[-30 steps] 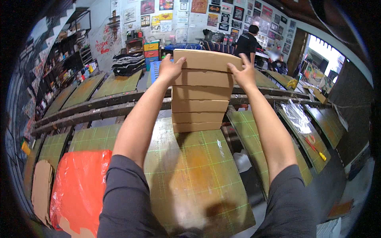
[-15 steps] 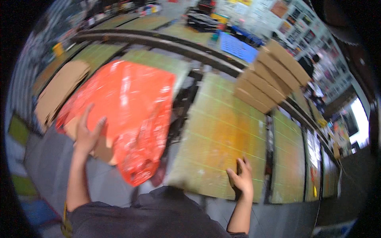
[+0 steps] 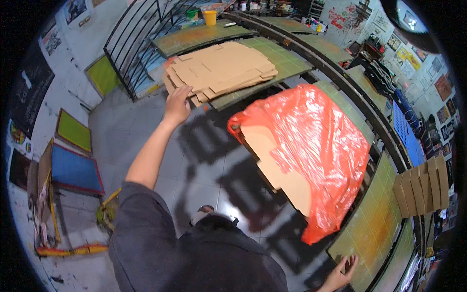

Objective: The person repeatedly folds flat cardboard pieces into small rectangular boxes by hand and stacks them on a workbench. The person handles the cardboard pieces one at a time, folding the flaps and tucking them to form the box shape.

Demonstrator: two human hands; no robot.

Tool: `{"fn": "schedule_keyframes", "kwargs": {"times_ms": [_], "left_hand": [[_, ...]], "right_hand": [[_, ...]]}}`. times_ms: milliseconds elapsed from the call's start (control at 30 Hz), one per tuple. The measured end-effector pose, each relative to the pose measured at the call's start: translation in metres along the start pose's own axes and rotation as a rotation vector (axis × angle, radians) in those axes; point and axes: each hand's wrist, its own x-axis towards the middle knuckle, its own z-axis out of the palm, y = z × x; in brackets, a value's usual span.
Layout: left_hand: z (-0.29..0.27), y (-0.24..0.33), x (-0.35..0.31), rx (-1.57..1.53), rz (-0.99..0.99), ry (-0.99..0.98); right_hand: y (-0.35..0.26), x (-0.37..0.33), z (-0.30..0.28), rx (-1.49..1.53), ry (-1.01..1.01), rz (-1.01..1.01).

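Note:
My left hand [image 3: 178,106] is stretched out to the near left corner of a stack of flat brown cardboard box blanks [image 3: 221,68]. Its fingers are loosely bent and touch the edge of the stack; no sheet is lifted. Lower right, my right hand [image 3: 342,273] is at the near end of a green board [image 3: 374,214] stained orange, fingers apart and nothing in them. Between the hands lies a red plastic bag [image 3: 323,141], spread over more cardboard blanks [image 3: 284,180] whose cut edges stick out on the near side.
Folded cardboard pieces [image 3: 422,187] stand on the right, near a blue perforated tray [image 3: 407,131]. A long dark rail [image 3: 335,70] runs behind the boards. A yellow bucket [image 3: 210,18] stands at the back. Framed screens [image 3: 78,168] lean at the left wall, past the grey tiled floor.
The view has swung left, shifting the red bag and boards rightward in it. My left hand has left the red bag and reached the uncovered cardboard stack. My right hand stays by the orange-stained board.

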Motion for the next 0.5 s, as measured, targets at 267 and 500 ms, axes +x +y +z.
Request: {"fn": "schedule_keyframes", "kwargs": {"times_ms": [267,500], "left_hand": [[0.050,-0.101,0.089,0.220,0.513,-0.427],[0.053,-0.112,0.173,-0.214,0.848,-0.043]], "right_hand": [[-0.061,-0.089,0.105,0.348,0.210,-0.191],[-0.101,-0.158,0.116,0.415,0.352,-0.070]]}}
